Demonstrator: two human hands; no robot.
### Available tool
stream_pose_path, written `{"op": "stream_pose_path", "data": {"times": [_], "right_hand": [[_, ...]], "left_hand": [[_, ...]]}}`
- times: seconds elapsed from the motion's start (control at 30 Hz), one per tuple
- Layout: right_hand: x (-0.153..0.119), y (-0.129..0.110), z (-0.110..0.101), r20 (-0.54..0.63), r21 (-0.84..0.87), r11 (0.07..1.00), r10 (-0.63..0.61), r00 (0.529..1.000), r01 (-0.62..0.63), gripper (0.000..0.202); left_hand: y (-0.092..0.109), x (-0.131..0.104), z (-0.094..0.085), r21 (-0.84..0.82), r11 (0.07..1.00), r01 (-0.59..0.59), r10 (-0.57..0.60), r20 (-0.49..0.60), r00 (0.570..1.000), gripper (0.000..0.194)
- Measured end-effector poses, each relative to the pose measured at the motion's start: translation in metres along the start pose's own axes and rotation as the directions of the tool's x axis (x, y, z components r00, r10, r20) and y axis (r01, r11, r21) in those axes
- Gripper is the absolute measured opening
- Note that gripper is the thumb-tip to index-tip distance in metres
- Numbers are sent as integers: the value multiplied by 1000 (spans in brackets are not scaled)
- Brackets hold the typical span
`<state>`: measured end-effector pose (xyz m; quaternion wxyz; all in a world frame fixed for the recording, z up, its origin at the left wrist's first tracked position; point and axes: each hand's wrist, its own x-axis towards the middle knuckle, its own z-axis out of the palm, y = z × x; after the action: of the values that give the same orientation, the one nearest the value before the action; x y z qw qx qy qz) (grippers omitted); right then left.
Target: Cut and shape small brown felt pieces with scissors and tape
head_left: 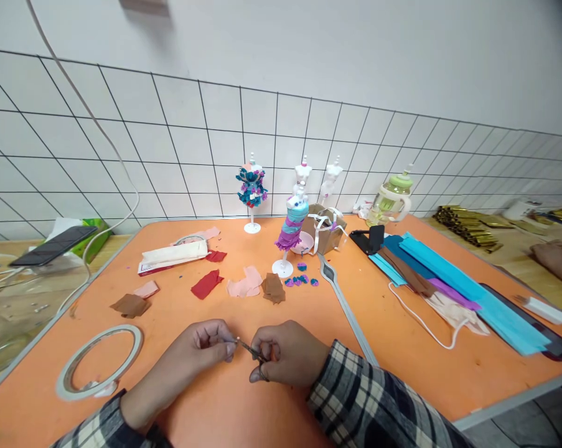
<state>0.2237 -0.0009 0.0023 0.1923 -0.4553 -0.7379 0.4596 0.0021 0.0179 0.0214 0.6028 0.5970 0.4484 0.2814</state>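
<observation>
Small dark metal scissors [254, 353] are gripped in the closed right hand [287, 354] at the near middle of the orange bench [402, 348], blades aimed left at a tiny piece, too small to identify, pinched in the closed left hand [206, 348] just beside them.

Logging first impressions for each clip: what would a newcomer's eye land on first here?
Probably the bright orange table, then the small white mannequin dressed in blue and purple paper standing at its middle. At the near edge, the left hand and right hand in plaid sleeves meet over small metal scissors, with a ring of white tape lying to their left.
</observation>
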Motion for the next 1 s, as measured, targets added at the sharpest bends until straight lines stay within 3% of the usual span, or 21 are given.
{"op": "stream_pose_path", "data": {"times": [0.2,0.4,0.5,0.63,0.73,0.87,0.93,1.0], "right_hand": [[-1,0,-4,-108,-6,1000,-25,994,25,38],[0,6,-12,-262,-325,943,-21,965,-67,33],[2,10,-13,-236,-304,938,95,967,-166,30],[2,13,-13,-175,-243,950,155,972,-195,50],[-1,11,-15,-98,-213,949,216,971,-233,33],[-4,8,-17,53,-125,952,288,956,-280,30],[-5,6,-17,-1,-154,955,257,966,-254,33],[-6,4,-16,-154,-261,933,211,965,-246,29]], "left_hand": [[-8,0,-3,-145,988,54,-66,-80,995,22],[-11,2,-2,-383,919,97,-147,-103,984,24],[-9,2,-1,-376,919,120,-164,-88,982,27],[-6,0,2,-374,914,159,-191,-49,980,37],[-3,-2,5,-409,900,151,-164,2,986,45],[0,-2,7,-369,925,93,-93,18,996,36],[1,-2,9,-307,949,71,-70,15,997,39],[3,-2,10,-246,967,70,-63,36,997,41]]}}
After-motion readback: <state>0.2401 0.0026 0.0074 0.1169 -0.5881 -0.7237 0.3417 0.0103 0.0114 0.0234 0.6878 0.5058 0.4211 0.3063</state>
